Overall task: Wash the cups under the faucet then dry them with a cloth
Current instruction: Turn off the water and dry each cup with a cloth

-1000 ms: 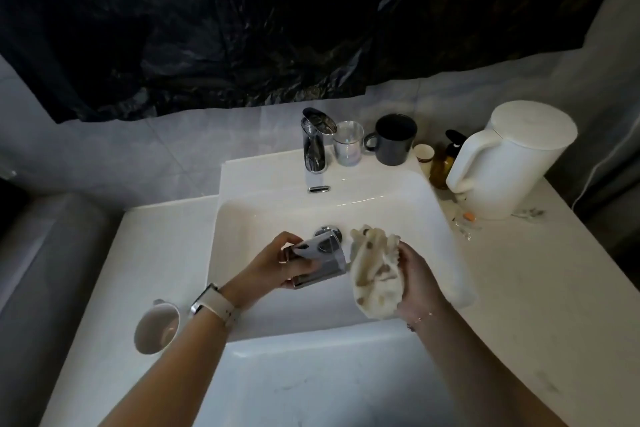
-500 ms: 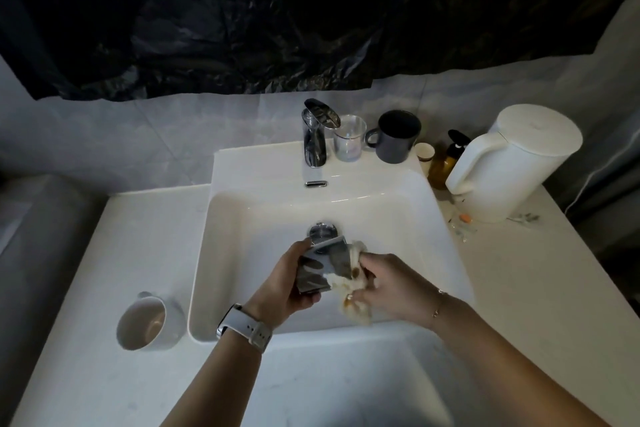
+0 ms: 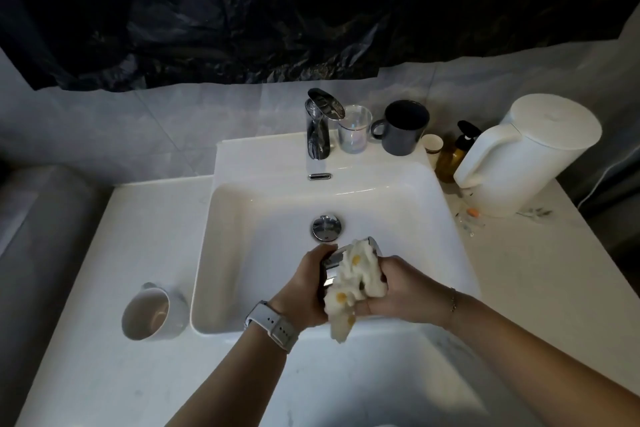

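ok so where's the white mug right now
In the head view the white mug lies on its side on the counter, just left of the sink, beyond the left hand.

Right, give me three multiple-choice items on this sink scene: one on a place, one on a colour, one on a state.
1. Where is the white mug?
A. On the counter left of the sink
B. Inside the sink
C. Beside the kettle

2. What colour is the mug right of the clear glass?
A. White
B. Dark grey
C. Red

3. What is the right hand doing?
A. Resting flat on the counter
B. Turning the faucet
C. Pressing the cloth against the metal cup that the left hand grips

Answers: 1 A, it stands outside the sink rim; 2 B, it looks dark; 3 C, cloth covers the cup.
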Demonstrator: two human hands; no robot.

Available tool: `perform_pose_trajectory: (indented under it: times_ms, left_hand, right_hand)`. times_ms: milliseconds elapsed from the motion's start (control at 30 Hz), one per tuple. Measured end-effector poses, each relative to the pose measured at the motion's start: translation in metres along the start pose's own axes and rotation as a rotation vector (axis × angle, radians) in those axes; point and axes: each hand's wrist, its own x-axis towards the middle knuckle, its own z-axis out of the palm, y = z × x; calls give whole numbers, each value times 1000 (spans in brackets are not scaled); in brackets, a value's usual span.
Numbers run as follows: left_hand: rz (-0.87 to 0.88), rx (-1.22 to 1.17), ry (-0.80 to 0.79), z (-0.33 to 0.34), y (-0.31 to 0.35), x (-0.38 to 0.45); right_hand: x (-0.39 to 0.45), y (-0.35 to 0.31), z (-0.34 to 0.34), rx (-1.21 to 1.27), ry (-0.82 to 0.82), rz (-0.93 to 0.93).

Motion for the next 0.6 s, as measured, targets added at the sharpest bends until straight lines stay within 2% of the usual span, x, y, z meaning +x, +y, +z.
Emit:
perform_pose_trajectory:
  times_ms: [67, 167, 233, 300, 333, 400, 467, 533, 600]
  left_hand:
    - [23, 4, -3, 7, -4, -2]
    - [229, 83, 69, 16, -14, 2]
    - [445, 268, 191, 18, -20, 0]
    - [675, 559, 317, 10, -24, 3]
    - [759, 640, 320, 6, -26, 2]
    - [818, 641, 240, -2, -26, 3]
    - [744, 534, 161, -6, -20, 7]
    - [488, 275, 28, -3, -6, 5]
    - [241, 161, -70, -1, 6, 0]
  right_hand:
    - [2, 1, 2, 82, 110, 16]
    - [6, -1, 5, 387, 197, 58]
    - [9, -1, 3, 626, 182, 135]
    - [10, -1, 0, 882, 99, 217]
    - [9, -2, -1, 927, 60, 231]
    - [8, -3, 2, 869, 38, 213]
    - [7, -6, 9, 782, 115, 146]
    - [5, -8, 17, 619, 220, 56]
    - [3, -3, 25, 281, 264, -9]
